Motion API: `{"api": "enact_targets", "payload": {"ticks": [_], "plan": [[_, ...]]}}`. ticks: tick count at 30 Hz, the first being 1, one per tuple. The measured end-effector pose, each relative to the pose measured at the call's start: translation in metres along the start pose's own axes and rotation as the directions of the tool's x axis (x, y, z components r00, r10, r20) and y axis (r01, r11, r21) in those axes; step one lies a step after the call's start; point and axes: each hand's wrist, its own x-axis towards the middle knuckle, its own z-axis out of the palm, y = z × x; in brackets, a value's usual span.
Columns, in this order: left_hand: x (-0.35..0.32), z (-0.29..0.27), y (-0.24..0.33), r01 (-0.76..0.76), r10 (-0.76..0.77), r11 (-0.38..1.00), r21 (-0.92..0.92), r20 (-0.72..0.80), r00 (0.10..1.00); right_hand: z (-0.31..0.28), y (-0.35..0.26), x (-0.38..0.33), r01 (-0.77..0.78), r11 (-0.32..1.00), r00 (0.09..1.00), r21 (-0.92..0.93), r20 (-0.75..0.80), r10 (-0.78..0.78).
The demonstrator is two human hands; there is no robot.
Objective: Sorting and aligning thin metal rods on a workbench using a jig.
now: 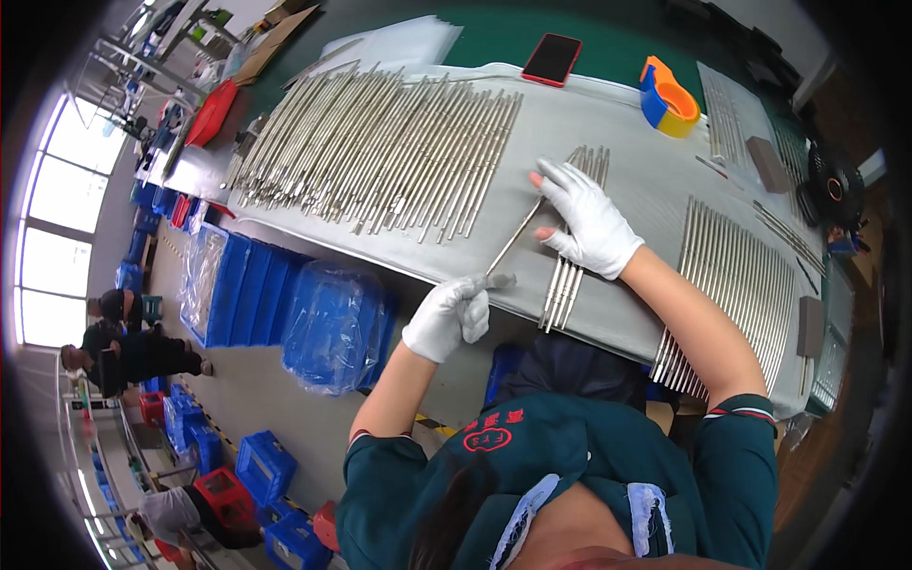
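My left hand (446, 318), in a white glove, is closed round the lower end of a thin silver metal rod (513, 241) at the table's near edge. The rod slants up and away to the right. Its far end reaches my right hand (594, 223), whose thumb and fingers are spread; whether they touch it I cannot tell. That glove leaves the thumb tip and one fingertip bare. Beneath the right hand lies a small group of similar rods (562, 290), partly covered by it. A broad pile of rods (370, 152) spreads over the table to the left.
Another neat row of rods (727, 294) lies on the right, under my forearm. Toward the back are a red-edged phone (552, 60) and a blue, orange and yellow tape dispenser (669, 100). Blue crates (252, 290) stand below the left edge. Other people (133, 356) are far left.
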Motion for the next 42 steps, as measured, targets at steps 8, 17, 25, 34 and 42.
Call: {"api": "enact_targets", "payload": {"ticks": [8, 17, 25, 34, 42], "plan": [[-0.012, -0.031, 0.107, -0.448, 0.582, 0.743, 0.498, -0.149, 0.8, -0.003, -0.005, 0.003, -0.077, 0.996, 0.997, -0.039, 0.014, 0.077], [-0.029, -0.176, 0.273, 0.09, 0.83, 0.394, 0.915, -0.396, 0.393, -0.005, -0.008, 0.008, -0.087, 0.994, 0.991, -0.066, 0.094, 0.093], [-0.026, -0.17, 0.259, 0.821, 0.99, -0.063, 0.567, -0.068, 0.122, -0.006, -0.005, 0.005, -0.069, 0.994, 0.992, -0.088, 0.102, 0.078], [0.0, -0.081, 0.17, 0.659, 0.814, -0.321, 0.68, -0.157, 0.559, -0.002, -0.002, 0.004, -0.056, 0.993, 0.994, -0.1, 0.083, 0.065], [0.007, -0.103, 0.144, 0.735, 0.84, -0.454, 0.503, -0.033, 0.542, -0.001, -0.005, 0.005, -0.068, 0.993, 0.992, -0.097, 0.095, 0.077]]}}
